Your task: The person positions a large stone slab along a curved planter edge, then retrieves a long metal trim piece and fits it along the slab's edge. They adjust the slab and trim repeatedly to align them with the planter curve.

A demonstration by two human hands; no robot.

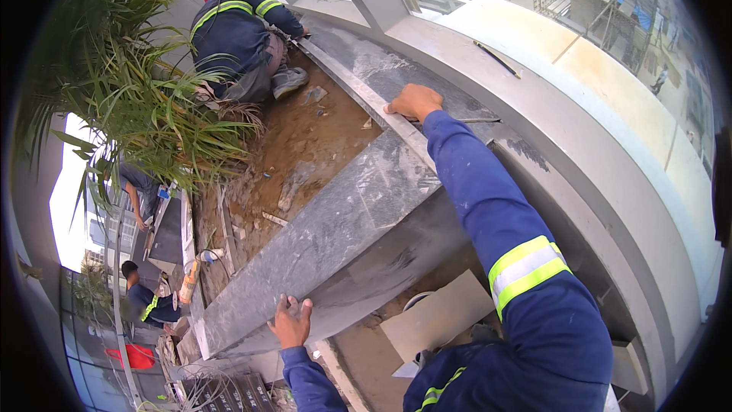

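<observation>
My right hand (415, 103) has its fingers curled over a long, straight pale bar (345, 78) lying along the edge of the grey stone ledge by the window. My left hand (292, 319) is at the lower edge of a grey stone slab (301, 236), fingers apart and touching it. The slab runs diagonally from near the bar toward the lower left, with dusty marks on its top and a smooth darker face below. A thin pencil-like stick (496, 59) lies on the sill above my right hand. A beige board (431, 313) lies below the slab, partly behind my arm.
A co-worker (232, 42) crouches at the far end of the bar beside leafy palms (152, 91). Sandy soil (282, 152) fills the planter. Two more people (149, 297) work at left among tools and boards. A red object (133, 355) lies lower left. Windows line the right.
</observation>
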